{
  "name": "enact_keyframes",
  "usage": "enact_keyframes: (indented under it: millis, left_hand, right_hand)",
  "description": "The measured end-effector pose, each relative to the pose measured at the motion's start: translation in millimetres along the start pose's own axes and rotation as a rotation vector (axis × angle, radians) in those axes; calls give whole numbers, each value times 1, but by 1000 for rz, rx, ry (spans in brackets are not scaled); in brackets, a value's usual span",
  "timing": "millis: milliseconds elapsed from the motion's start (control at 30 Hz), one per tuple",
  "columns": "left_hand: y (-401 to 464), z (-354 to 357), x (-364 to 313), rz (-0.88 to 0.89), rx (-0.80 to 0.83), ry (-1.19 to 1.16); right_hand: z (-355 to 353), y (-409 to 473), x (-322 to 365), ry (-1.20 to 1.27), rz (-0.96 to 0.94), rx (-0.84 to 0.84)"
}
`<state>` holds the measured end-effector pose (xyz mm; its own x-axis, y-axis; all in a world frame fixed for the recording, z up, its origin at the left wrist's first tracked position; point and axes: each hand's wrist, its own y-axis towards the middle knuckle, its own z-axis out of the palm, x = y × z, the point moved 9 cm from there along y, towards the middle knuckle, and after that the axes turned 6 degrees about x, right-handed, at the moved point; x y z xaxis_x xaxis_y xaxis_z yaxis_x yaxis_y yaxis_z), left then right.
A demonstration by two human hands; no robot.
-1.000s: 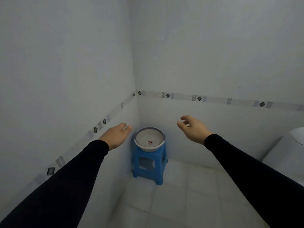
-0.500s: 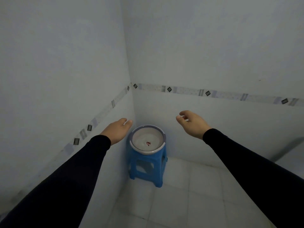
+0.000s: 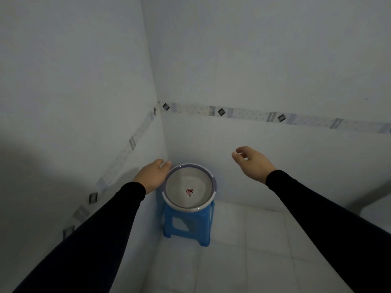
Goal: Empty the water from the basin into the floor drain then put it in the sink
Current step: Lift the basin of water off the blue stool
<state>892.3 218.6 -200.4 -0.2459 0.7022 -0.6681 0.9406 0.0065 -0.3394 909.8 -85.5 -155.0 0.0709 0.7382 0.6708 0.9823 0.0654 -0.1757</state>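
A round white basin [image 3: 175, 200] with a pale purple rim and a red leaf mark on its bottom sits on a blue plastic stool [image 3: 187, 227] in the corner of two tiled walls. Water seems to lie in it. My left hand [image 3: 152, 176] hovers open by the basin's left rim, fingers apart, holding nothing. My right hand [image 3: 251, 162] floats open to the right of the basin and above it, fingers loosely curled. Neither a floor drain nor a sink is visible.
White tiled walls with a patterned border strip [image 3: 243, 114] close in on the left and behind the stool. Pale floor tiles [image 3: 232, 261] spread out to the right of the stool. A dim white fixture edge [image 3: 378, 206] shows at the far right.
The view has come closer to the stool and tilted down. Both hands have moved toward the basin; the left hand now overlaps its left rim.
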Motion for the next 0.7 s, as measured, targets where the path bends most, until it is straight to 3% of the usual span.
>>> enact_keyframes:
  millis: [333, 700]
  left_hand:
    - [109, 8, 63, -240, -9, -82]
    - [224, 53, 122, -364, 130, 147]
  right_hand:
    - [64, 142, -62, 55, 86, 188]
    - [134, 257, -135, -73, 147, 329]
